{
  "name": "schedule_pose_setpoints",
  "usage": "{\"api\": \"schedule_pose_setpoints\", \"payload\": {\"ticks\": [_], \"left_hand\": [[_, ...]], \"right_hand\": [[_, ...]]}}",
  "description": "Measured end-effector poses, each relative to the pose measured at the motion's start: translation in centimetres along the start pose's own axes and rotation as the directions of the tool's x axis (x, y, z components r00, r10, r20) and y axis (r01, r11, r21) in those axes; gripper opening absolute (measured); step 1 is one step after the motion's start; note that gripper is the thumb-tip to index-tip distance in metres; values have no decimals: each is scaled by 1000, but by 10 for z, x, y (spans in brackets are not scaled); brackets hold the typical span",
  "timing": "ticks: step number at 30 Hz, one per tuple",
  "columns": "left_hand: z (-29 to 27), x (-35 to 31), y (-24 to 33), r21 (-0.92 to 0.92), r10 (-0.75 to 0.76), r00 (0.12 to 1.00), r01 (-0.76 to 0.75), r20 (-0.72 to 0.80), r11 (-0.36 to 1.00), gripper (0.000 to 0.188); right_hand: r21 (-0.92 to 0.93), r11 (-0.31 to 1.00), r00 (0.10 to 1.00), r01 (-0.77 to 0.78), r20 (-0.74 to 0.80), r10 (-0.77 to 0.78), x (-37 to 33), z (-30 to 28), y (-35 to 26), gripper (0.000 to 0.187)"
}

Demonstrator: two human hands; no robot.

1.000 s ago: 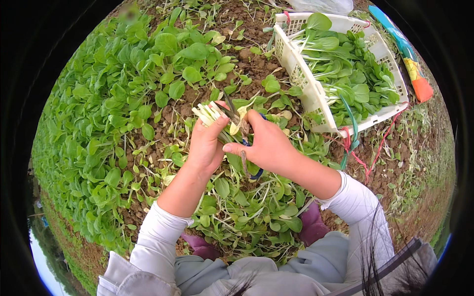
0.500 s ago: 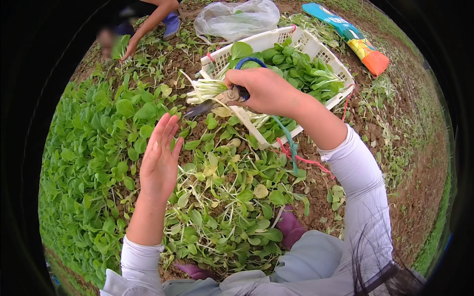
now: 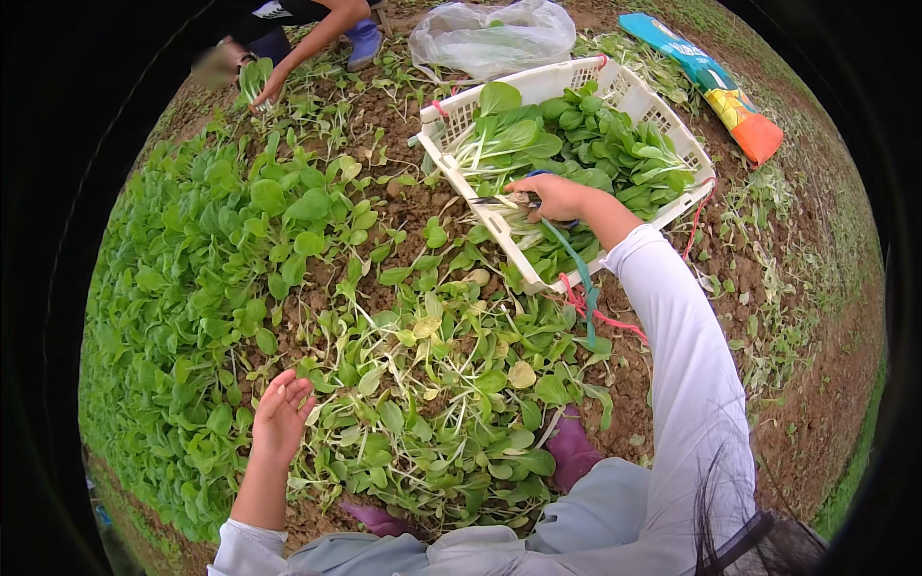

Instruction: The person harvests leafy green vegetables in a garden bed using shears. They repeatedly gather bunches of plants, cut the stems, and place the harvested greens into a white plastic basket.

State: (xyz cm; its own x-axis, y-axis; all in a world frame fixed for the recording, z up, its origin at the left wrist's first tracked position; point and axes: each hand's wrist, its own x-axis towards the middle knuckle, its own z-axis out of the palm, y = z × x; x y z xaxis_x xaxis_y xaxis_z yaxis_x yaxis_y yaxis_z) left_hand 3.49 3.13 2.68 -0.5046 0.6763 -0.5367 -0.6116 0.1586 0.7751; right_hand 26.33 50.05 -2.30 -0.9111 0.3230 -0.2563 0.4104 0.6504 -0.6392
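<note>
My right hand reaches over the near left side of a white plastic basket, closed round a pair of scissors. Their dark blades point left and a bit of blue handle shows. Leafy greens with pale stems fill much of the basket, and one bunch lies at its left end, stems toward the left rim. My left hand is held low over the plants, holding nothing, its fingers loosely bent and a little apart.
A dense bed of green plants grows at left. Cut leaves and stems litter the soil before me. Beyond the basket lie a clear plastic bag and a blue-orange packet. Another person's hand holds greens at the far left.
The bunch of greens has left my right hand and lies in the basket. That hand, still with the scissors, has moved right; my left hand has dropped lower and toward me.
</note>
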Motion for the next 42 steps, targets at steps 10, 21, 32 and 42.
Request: {"api": "schedule_pose_setpoints", "payload": {"ticks": [10, 21, 32, 42], "left_hand": [[-28, 63, 19, 596, 87, 987, 12, -138, 803, 23], [63, 232, 1, 316, 50, 646, -303, 762, -899, 14], [71, 264, 5, 573, 143, 918, -105, 370, -813, 11], [66, 141, 29, 990, 255, 958, -139, 127, 28, 11]], "right_hand": [[135, 988, 989, -78, -114, 94, -7, 14, -9, 23], [108, 994, 958, -8, -283, 38, -75, -38, -100, 42], [681, 716, 988, 154, -112, -106, -117, 16, -168, 34], [652, 667, 904, -359, 421, 74, -82, 106, -167, 37]]}}
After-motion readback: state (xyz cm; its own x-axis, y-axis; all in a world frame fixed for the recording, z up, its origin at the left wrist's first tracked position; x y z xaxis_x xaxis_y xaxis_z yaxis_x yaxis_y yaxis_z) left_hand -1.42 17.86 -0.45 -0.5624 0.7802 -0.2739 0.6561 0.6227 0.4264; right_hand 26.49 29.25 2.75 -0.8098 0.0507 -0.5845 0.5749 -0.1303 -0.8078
